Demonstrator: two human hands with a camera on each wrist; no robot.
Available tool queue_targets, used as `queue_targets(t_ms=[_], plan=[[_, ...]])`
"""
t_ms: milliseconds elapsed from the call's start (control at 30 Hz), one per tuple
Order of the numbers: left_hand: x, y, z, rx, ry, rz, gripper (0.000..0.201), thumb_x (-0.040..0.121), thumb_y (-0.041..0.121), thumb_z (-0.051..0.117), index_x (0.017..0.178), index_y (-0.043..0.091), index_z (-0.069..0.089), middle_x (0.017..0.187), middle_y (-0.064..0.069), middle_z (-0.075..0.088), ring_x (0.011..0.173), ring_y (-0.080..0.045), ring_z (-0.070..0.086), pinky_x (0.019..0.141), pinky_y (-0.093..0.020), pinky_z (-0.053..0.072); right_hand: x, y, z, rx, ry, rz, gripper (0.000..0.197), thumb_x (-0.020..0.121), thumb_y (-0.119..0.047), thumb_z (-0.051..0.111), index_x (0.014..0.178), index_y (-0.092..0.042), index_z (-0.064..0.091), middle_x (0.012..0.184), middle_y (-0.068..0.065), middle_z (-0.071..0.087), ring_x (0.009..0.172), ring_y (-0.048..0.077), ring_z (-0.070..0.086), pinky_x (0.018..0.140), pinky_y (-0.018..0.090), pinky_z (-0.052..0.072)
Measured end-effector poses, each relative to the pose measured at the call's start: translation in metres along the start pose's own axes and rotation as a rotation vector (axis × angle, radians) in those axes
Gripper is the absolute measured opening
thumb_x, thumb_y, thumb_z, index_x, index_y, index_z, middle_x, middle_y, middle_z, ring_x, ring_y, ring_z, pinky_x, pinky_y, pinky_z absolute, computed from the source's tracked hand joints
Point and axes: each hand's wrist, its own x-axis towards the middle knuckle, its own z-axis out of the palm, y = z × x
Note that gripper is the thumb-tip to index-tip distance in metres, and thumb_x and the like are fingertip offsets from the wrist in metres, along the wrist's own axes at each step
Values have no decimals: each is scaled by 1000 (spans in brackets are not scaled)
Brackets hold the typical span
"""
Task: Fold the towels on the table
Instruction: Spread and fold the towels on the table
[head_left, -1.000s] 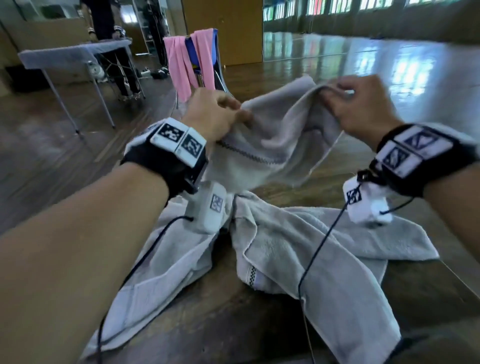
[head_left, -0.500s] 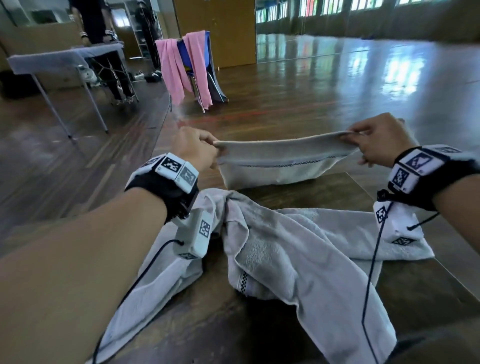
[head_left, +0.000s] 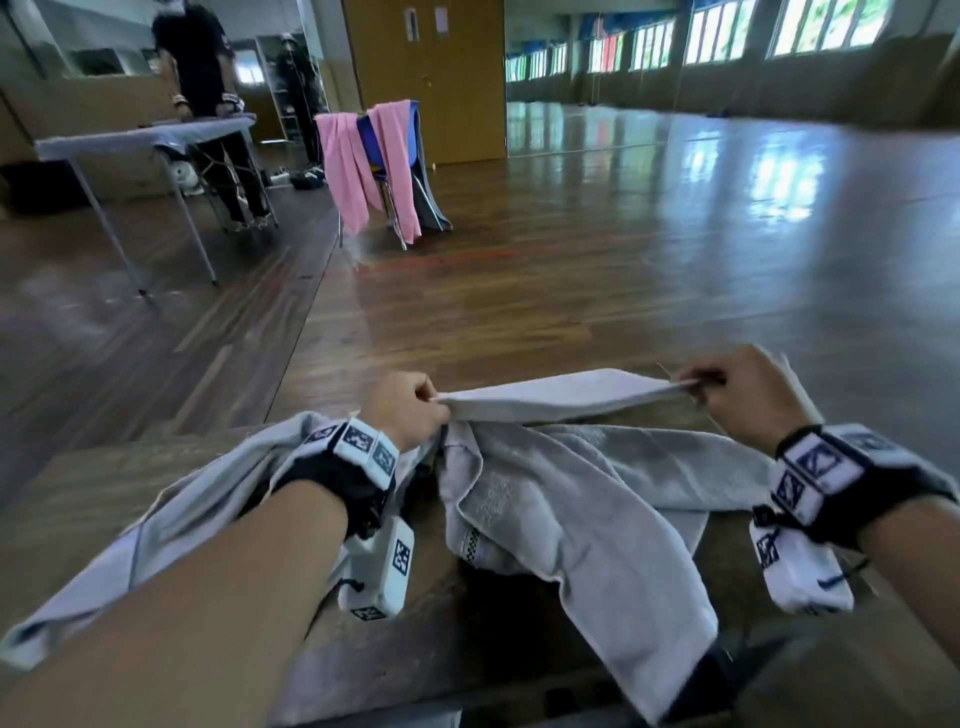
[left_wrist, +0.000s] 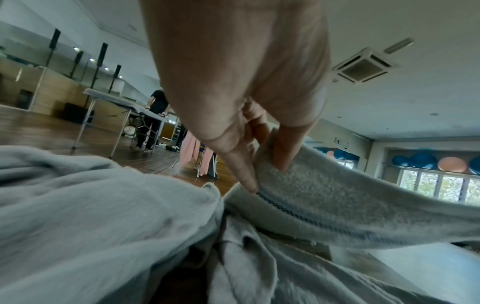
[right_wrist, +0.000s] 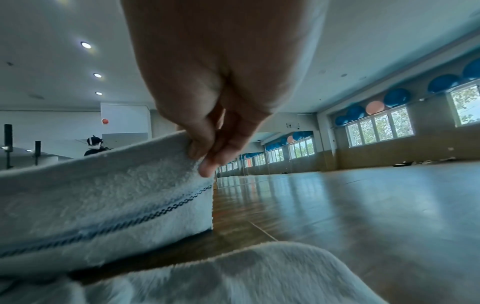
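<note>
A small grey towel (head_left: 561, 397) with a dark stitched stripe is stretched flat between my hands at the far edge of the wooden table (head_left: 395, 654). My left hand (head_left: 402, 410) pinches its left corner (left_wrist: 270, 156), thumb and fingers curled on the cloth. At the right corner (right_wrist: 182, 164), my right hand (head_left: 737, 395) pinches it the same way. The towel hangs folded double, its lower edge close to the tabletop. A larger grey towel (head_left: 571, 519) lies crumpled on the table under and between my forearms.
Another grey towel (head_left: 171, 519) drapes off the table's left side under my left arm. Beyond the table is open wooden floor, a chair (head_left: 384, 156) hung with pink cloths, and a folding table (head_left: 135, 140) with a person standing behind it.
Both hands have come down and spread apart, pulling the small towel from a bunched, raised shape into a taut flat strip low over the table's far edge.
</note>
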Motion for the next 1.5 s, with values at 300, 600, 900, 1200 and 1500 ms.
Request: queue_targets(t_ms=[300, 600, 900, 1200, 1500], plan=[[-106, 1, -41, -441, 15, 32, 38, 80, 2, 62, 54, 16, 38, 46, 19, 52, 46, 4, 47, 52, -12, 36, -119, -36, -82, 454, 32, -118, 31, 87, 0, 73, 85, -30, 75, 81, -16, 75, 80, -1, 69, 71, 6, 48], [-167, 22, -97, -603, -264, -49, 16, 67, 13, 58, 52, 17, 63, 57, 5, 58, 51, -8, 50, 45, -19, 41, -157, -62, -167, 593, -415, -35, 16, 76, -35, 76, 90, -28, 78, 77, 4, 74, 68, 14, 69, 59, 25, 58], [-142, -7, -41, -472, -295, -184, 21, 88, 19, 67, 68, 17, 70, 71, -4, 64, 66, -20, 59, 57, -26, 47, -138, -33, -93, 254, -347, 123, 9, 90, -19, 75, 82, -21, 76, 71, 10, 74, 63, 27, 70, 54, 40, 58], [1, 6, -6, -134, 123, 57, 7, 88, 22, 70, 84, 18, 73, 77, 3, 66, 66, -5, 55, 51, -7, 38, -29, 8, -7, 103, -54, 188, 35, 86, -25, 78, 58, -22, 58, 51, -2, 55, 53, 11, 52, 55, 27, 36], [104, -5, 72, 170, -82, -49, 7, 91, 27, 67, 89, 23, 72, 85, -2, 65, 76, -17, 53, 59, -21, 37, 56, 48, 94, -119, -378, 192, 11, 88, -21, 74, 81, -23, 66, 89, 9, 68, 72, 20, 60, 59, 21, 40]])
